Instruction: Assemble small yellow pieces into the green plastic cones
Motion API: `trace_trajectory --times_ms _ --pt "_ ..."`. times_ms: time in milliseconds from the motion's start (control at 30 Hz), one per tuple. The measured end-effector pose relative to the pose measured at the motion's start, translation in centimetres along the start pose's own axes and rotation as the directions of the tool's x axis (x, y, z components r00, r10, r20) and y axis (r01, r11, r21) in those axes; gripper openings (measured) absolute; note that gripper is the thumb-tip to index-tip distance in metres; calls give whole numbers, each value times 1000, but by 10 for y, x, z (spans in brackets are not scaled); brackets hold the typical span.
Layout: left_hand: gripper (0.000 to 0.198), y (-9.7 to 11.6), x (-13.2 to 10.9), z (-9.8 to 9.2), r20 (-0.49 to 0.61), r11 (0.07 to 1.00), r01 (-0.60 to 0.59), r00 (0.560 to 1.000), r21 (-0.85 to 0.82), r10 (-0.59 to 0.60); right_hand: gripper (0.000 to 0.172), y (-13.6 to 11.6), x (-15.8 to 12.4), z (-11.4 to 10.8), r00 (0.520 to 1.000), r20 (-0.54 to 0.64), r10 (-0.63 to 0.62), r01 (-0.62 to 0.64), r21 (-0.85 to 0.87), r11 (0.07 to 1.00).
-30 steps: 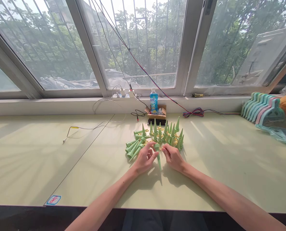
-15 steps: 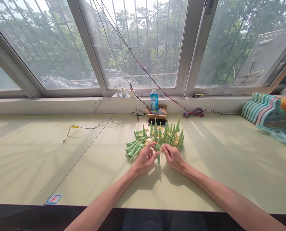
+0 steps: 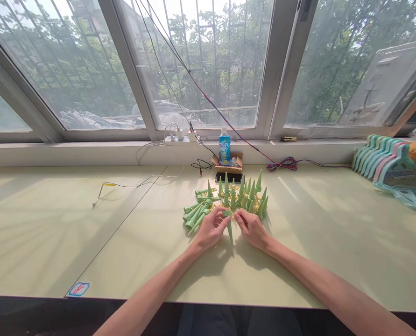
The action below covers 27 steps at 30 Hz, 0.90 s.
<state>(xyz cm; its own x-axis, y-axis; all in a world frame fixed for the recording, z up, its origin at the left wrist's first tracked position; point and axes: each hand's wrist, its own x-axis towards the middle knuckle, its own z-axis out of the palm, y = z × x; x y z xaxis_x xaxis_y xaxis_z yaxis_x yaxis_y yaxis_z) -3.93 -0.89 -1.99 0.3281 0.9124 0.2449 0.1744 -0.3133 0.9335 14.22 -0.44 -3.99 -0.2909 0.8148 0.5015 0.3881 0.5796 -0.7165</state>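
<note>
A green plastic watering spike (image 3: 230,232) is gripped between the thumb and fingers of my left hand (image 3: 210,229), cap end away from me and point toward me. Close against its cap, my right hand (image 3: 251,228) is closed in a pinch on a small yellow valve piece (image 3: 233,215), mostly hidden by the fingertips. Beyond my hands stand several upright green spikes (image 3: 258,181), with small yellow pieces (image 3: 217,205) scattered among them. More spikes (image 3: 193,215) lie on their sides left of my left hand.
Behind the spikes are a dark phone (image 3: 222,178) and a small cardboard box (image 3: 234,169) with a blue bottle (image 3: 224,147). A bundled cable (image 3: 286,163) lies near the sill. Teal and pink hangers (image 3: 386,161) stand at the right; a thin cable (image 3: 134,186) crosses the left.
The spike's cap has turned and shifted slightly left in my left hand. My right fingertips have drawn a little nearer to it. The other spikes have not moved.
</note>
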Motion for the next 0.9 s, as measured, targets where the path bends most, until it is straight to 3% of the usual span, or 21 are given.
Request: trace_trajectory --times_ms 333,733,900 --pt "33 -1 1 0 -19 999 -1 1000 -42 0 26 -2 1 -1 999 32 7 -9 56 998" --pt "30 -4 -2 -2 13 955 -147 989 256 148 28 -3 0 0 992 64 111 -122 196 973" --pt "30 -4 -2 0 26 945 -186 982 269 186 29 -5 -1 0 991 44 127 -133 212 968"
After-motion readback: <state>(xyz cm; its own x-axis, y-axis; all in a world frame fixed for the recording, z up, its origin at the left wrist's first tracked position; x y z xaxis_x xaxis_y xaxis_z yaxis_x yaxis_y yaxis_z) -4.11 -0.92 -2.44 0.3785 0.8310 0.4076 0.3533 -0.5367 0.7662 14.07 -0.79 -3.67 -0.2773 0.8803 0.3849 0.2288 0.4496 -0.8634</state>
